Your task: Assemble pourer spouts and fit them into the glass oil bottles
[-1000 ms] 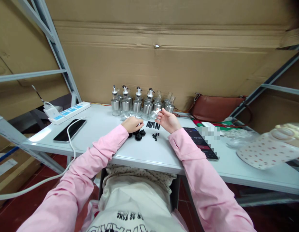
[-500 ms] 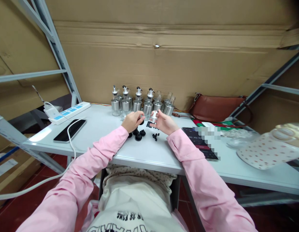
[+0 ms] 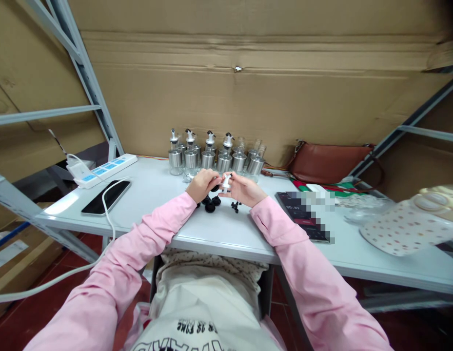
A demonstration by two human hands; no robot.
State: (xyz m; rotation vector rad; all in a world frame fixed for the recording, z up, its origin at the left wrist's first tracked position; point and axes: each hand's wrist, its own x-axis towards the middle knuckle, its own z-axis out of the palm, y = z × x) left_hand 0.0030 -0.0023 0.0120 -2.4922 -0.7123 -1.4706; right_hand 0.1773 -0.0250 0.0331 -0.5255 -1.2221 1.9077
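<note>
In the head view my right hand pinches a white pour spout with a small black tip. Close beside it, my left hand is closed on a round black stopper, mostly hidden under the fingers. Several black stoppers lie on the table just below my left hand. A little heap of small black parts sits below my right hand. Behind both hands stand rows of glass bottles with steel sleeves; several at the left carry white-and-black spouts.
A power strip and a phone with a white cable lie at the left. To the right are a dark tablet-like screen, a brown bag and a dotted white container. Cardboard walls the back.
My right hand has moved left with the white spout, bringing it up against my left hand's fingers. My left hand has barely shifted.
</note>
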